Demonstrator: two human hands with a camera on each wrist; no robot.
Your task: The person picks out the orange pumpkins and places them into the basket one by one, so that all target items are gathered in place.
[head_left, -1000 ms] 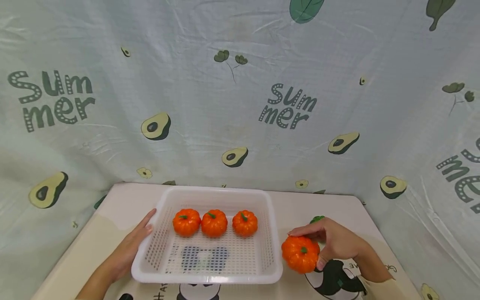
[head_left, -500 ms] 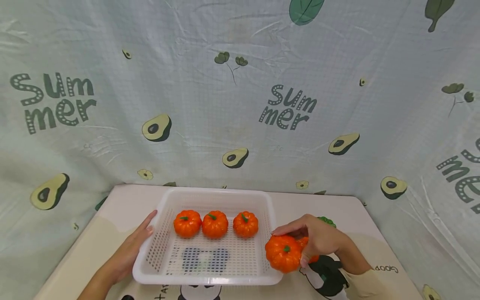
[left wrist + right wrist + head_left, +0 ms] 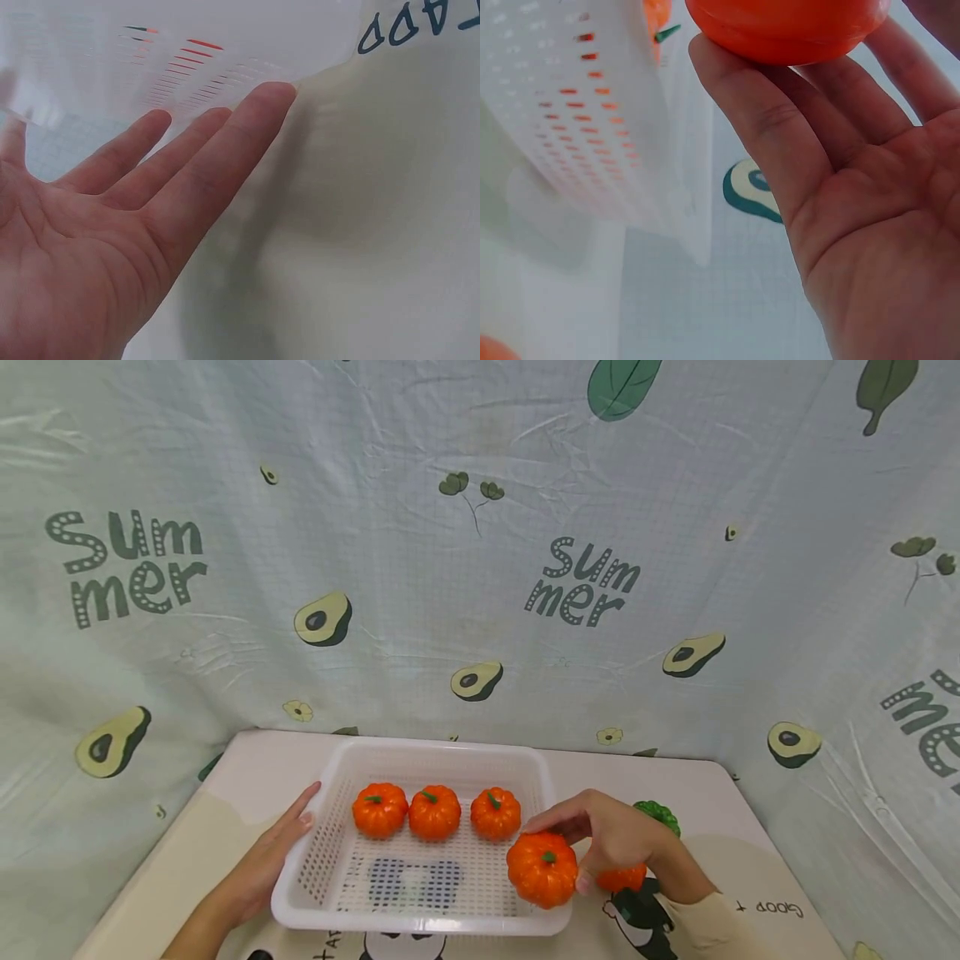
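A small orange pumpkin (image 3: 543, 870) with a green stem is gripped between the fingers and thumb of my right hand (image 3: 618, 833), over the right rim of a white plastic basket (image 3: 420, 923). The right wrist view shows the pumpkin's underside (image 3: 795, 34) against the fingertips, higher than the basket's perforated wall (image 3: 577, 142). Inside the basket, three similar pumpkins stand in a row: a left one (image 3: 380, 811), a middle one (image 3: 434, 813) and a right one (image 3: 496, 814). My left hand (image 3: 262, 864) lies along the basket's left side, fingers extended, fingertips right at its wall in the left wrist view.
Partly hidden behind my right hand, an orange object (image 3: 624, 878) and a bumpy green, broccoli-like thing (image 3: 660, 817) lie on the table (image 3: 720, 802). A printed curtain (image 3: 405, 568) hangs behind the table's back edge.
My right hand has carried the pumpkin left, from beside the basket to over its right rim, uncovering more of the green and orange things. The left hand stays at the basket.
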